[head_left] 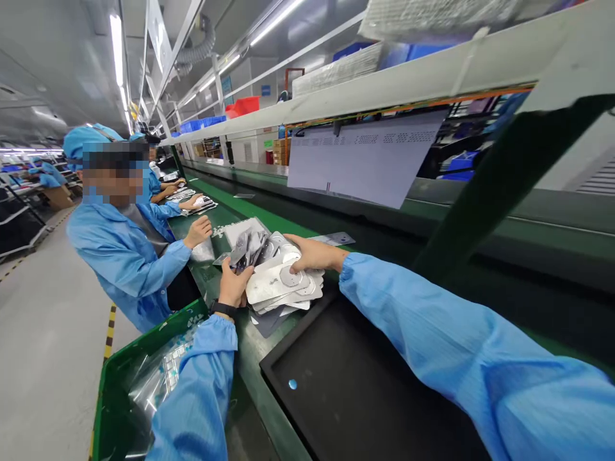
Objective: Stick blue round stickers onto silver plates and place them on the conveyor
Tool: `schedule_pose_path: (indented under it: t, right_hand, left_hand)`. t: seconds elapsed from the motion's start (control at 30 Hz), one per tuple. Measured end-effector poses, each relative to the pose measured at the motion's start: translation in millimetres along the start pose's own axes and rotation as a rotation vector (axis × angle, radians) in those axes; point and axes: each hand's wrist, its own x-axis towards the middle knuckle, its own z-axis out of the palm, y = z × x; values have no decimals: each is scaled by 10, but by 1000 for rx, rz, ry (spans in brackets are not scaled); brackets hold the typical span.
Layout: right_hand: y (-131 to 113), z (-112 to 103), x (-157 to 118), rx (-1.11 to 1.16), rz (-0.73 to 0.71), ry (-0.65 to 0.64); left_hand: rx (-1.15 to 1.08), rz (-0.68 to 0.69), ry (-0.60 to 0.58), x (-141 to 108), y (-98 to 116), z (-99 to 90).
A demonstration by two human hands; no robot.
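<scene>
Our right hand [312, 253] lies across a stack of silver-white die-cut sheets [283, 285], fingers curled over the top; our left hand [234, 286], black watch [223, 309] at the wrist, grasps its edge. The stack sits on a green conveyor belt [225, 221], between a black tray [355, 390] and a green bin [115, 390]. Beyond, a co-worker [127, 262] in blue sits alongside.

The person wears a light blue work smock of thin, faintly ribbed fabric, its left sleeve [195, 397] and right sleeve [466, 352] loose and creased, each gathered into a snug elastic cuff, and a black wristband [223, 309] sits just behind the left hand [234, 286]
</scene>
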Motion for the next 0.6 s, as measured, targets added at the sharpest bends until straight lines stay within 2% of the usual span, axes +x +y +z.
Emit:
schedule_pose_path:
  t: [0.1, 0.2, 0.33, 0.43, 0.6]
  right_hand:
    - [-3, -111, -7, -26, -10, 15]
    - [40, -195, -42, -55, 59, 25]
    - [124, -183, -141, 60, 111, -16]
    - [142, -145, -214, 107, 65, -32]
    - [70, -182, -336, -34, -88, 71]
  left_hand:
    - [-20, 6, -27, -38, 66, 134]
    - [-36, 31, -50, -76, 146, 280]
    - [-51, 64, -63, -121, 225, 410]
    - [-58, 95, -57, -138, 270, 410]
    - [-75, 195, -14, -166, 407, 269]
